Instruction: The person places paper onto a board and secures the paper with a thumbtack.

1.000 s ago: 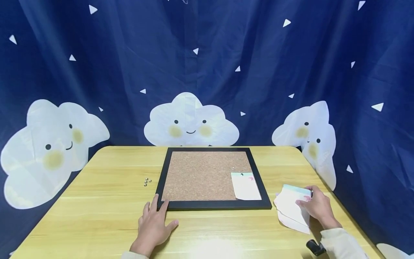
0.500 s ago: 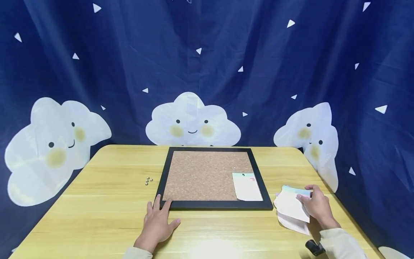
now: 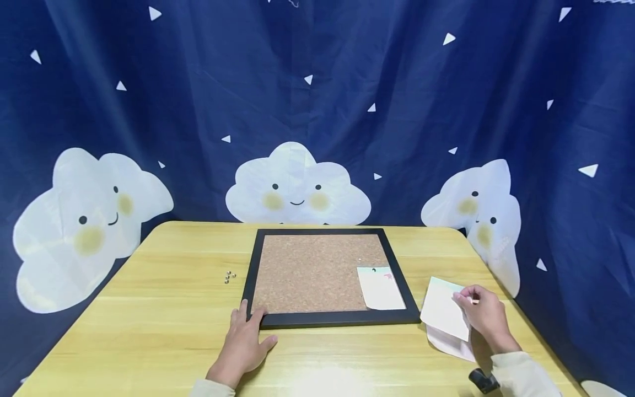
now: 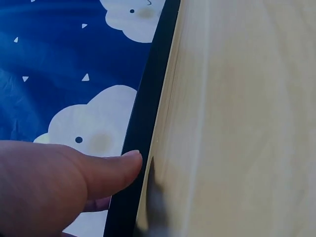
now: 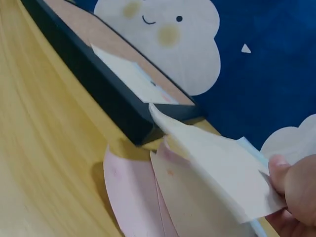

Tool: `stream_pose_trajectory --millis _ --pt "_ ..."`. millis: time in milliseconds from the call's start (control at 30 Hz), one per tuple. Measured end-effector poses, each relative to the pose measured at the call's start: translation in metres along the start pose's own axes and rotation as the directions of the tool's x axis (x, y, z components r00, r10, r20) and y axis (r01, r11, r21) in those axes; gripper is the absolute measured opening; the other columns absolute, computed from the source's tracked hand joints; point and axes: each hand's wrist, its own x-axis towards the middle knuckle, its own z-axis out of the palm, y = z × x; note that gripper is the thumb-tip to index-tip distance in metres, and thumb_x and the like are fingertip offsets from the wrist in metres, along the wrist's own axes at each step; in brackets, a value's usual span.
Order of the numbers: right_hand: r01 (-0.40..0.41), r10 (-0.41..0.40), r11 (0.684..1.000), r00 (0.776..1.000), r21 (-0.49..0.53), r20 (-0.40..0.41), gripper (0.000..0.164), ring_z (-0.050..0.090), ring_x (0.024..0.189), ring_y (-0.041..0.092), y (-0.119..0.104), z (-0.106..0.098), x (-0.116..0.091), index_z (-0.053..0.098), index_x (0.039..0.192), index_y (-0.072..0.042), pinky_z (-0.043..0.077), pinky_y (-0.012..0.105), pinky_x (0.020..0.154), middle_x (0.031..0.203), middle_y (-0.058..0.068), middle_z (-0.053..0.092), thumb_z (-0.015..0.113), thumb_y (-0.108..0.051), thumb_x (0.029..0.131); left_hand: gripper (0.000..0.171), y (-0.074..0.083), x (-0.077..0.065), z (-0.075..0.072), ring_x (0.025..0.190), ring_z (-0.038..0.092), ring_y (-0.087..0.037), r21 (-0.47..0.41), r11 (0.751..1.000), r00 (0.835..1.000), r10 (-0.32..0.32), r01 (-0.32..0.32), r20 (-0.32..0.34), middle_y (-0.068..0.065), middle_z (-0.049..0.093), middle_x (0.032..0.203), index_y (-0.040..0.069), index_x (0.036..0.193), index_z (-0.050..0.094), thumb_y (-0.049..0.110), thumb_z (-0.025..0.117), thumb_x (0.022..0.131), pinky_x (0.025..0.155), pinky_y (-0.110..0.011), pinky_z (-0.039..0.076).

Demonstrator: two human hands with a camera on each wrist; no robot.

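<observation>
My left hand rests with spread, fairly straight fingers on the lower left corner of a black-framed corkboard. In the left wrist view its thumb lies against the black frame. Between thumb and fingers, my right hand pinches the top edge of a white sheet of notepaper with a pale teal strip. That sheet tilts up, its far corner raised in the right wrist view, over other pinkish and cream sheets. A similar note sits at the board's lower right, a small dark pin at its top.
Several small shiny metal pins lie on the wooden table left of the board. A blue curtain with clouds hangs behind the table. A small black object is by the right sleeve.
My right hand has lifted and turned the top sheet away from the ones below. The corkboard has slid slightly toward me under my left hand.
</observation>
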Motion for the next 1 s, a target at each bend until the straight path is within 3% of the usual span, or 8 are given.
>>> stream_pose_trajectory --millis 100,200,400,500,667,900,1000 --pt "-0.006 0.004 0.999 0.999 0.05 0.036 0.028 0.059 0.084 0.024 -0.004 0.002 0.0 0.067 0.102 0.0 0.045 0.029 0.067 0.11 0.026 0.064 0.069 -0.026 0.091 0.049 -0.002 0.001 0.0 0.133 0.017 -0.061 -0.016 1.0 1.0 0.004 -0.004 -0.01 -0.039 0.019 0.148 0.004 0.132 0.055 0.016 0.072 0.087 0.099 -0.068 0.033" --pt "-0.041 0.026 0.991 0.993 0.13 0.118 0.04 0.06 0.081 0.019 -0.009 0.002 0.0 0.061 0.12 0.003 0.046 0.024 0.065 0.122 0.03 0.056 0.07 -0.022 0.09 0.037 -0.005 0.002 0.0 0.133 0.023 -0.057 -0.009 1.0 0.999 0.015 -0.016 -0.042 -0.037 0.024 0.147 0.006 0.126 0.059 0.007 0.067 0.09 0.095 -0.065 0.039" --pt "-0.063 0.027 0.983 0.979 0.173 0.204 0.048 0.063 0.094 0.03 -0.018 0.005 0.0 0.051 0.132 0.004 0.048 0.021 0.067 0.134 0.031 0.045 0.068 -0.015 0.091 0.025 -0.01 0.006 -0.003 0.13 0.034 -0.053 0.053 0.997 0.996 0.056 -0.052 -0.064 -0.037 0.034 0.141 0.009 0.111 0.061 0.0 0.066 0.089 0.091 -0.062 0.044" --pt "-0.061 0.022 0.981 0.979 0.185 0.205 0.048 0.062 0.099 0.034 -0.022 0.008 0.0 0.051 0.132 0.004 0.048 0.02 0.069 0.135 0.031 0.045 0.068 -0.013 0.09 0.025 -0.01 0.008 -0.005 0.129 0.035 -0.052 0.063 0.995 0.996 0.074 -0.071 -0.048 -0.036 0.036 0.14 0.01 0.109 0.061 -0.001 0.067 0.088 0.091 -0.063 0.044" --pt "-0.034 -0.014 0.969 0.981 0.245 0.192 0.045 0.063 0.094 0.033 -0.031 0.014 0.002 0.052 0.13 0.005 0.051 0.021 0.066 0.132 0.031 0.048 0.067 -0.007 0.089 0.027 -0.011 0.011 -0.007 0.128 0.038 -0.051 0.059 0.994 0.995 0.094 -0.092 -0.033 -0.034 0.038 0.141 0.013 0.107 0.061 -0.004 0.067 0.087 0.092 -0.062 0.044" --pt "0.043 -0.079 0.974 0.985 0.223 0.153 0.02 0.059 0.105 0.034 -0.042 0.023 0.005 0.063 0.106 0.002 0.048 0.02 0.08 0.113 0.022 0.062 0.069 -0.009 0.09 0.03 -0.015 0.014 -0.008 0.127 0.04 -0.052 0.058 0.993 0.994 0.103 -0.1 -0.034 -0.032 0.038 0.143 0.014 0.108 0.062 -0.006 0.065 0.087 0.092 -0.063 0.043" --pt "0.056 -0.093 0.972 0.983 0.228 0.158 0.019 0.06 0.103 0.033 -0.048 0.024 0.008 0.063 0.106 0.001 0.05 0.022 0.078 0.113 0.021 0.062 0.068 -0.009 0.091 0.031 -0.016 0.015 -0.01 0.127 0.039 -0.053 0.061 0.993 0.993 0.108 -0.105 -0.039 -0.032 0.038 0.143 0.014 0.108 0.062 -0.008 0.065 0.087 0.092 -0.063 0.043"
